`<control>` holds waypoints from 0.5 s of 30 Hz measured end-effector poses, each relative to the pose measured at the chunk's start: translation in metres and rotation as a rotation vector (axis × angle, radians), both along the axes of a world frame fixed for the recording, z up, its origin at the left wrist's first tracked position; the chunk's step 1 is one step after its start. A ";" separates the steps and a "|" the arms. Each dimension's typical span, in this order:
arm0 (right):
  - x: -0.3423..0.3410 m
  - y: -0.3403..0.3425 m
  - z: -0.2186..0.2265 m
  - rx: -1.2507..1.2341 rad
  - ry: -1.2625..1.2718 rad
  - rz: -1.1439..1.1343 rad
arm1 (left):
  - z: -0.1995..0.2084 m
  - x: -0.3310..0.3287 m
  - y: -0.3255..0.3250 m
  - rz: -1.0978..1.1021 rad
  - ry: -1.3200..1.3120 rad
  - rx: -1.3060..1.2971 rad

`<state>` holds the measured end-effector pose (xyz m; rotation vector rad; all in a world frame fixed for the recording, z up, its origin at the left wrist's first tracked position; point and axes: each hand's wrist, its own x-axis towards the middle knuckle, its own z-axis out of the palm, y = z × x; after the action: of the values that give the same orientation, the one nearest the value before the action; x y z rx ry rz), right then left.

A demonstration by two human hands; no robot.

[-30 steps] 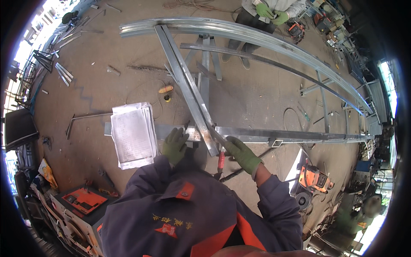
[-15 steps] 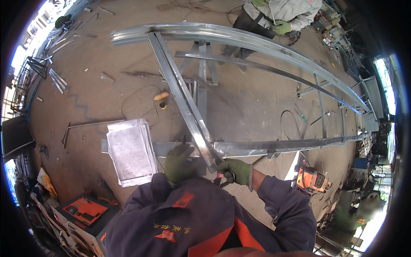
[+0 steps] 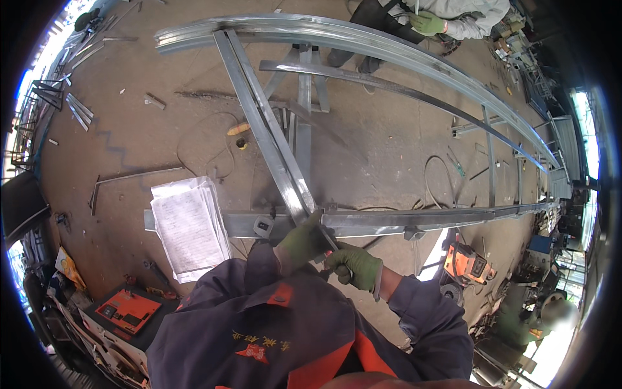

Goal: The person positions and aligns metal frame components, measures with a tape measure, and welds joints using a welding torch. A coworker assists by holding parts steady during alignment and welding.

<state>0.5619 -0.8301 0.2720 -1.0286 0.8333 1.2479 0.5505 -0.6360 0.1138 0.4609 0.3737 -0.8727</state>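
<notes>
My gloved left hand (image 3: 302,244) is closed over the near end of the slanting metal crossbar (image 3: 264,123), hiding that end. Close by on the right, my gloved right hand (image 3: 356,266) grips a hand tool with a bit of red on it; its kind is mostly hidden. Both hands are at the corner where the crossbar meets the near metal rail (image 3: 376,221). A grey tape measure (image 3: 264,225) rests on this rail, left of my left hand. Farther left, a stack of handwritten papers (image 3: 188,227) lies across the rail.
The long far rail (image 3: 363,37) curves across the back, with a thinner bar (image 3: 389,96) inside the frame. An orange machine (image 3: 468,264) stands right, an orange-topped case (image 3: 129,311) lower left. Beyond the frame, another person's gloved hand (image 3: 427,23) shows. Cables lie on the floor.
My left hand has moved right, from the near rail onto the crossbar's end, uncovering the tape measure. My right hand stays by the corner with the tool. The whole view has shifted slightly.
</notes>
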 end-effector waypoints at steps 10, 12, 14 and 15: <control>-0.027 -0.010 0.026 -0.061 -0.263 0.334 | 0.014 -0.013 -0.018 0.035 0.171 0.151; -0.047 -0.026 0.039 -0.033 -0.242 0.297 | 0.033 -0.025 -0.023 0.021 0.172 0.124; -0.059 -0.041 0.046 -0.007 -0.236 0.269 | 0.045 -0.030 -0.028 -0.024 0.271 0.118; -0.066 -0.043 0.047 -0.017 -0.243 0.263 | 0.047 -0.030 -0.029 -0.030 0.308 0.093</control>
<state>0.4957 -0.8733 0.3185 -1.3056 0.5343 1.3033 0.5207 -0.6648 0.1604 0.4186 0.6938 -0.9603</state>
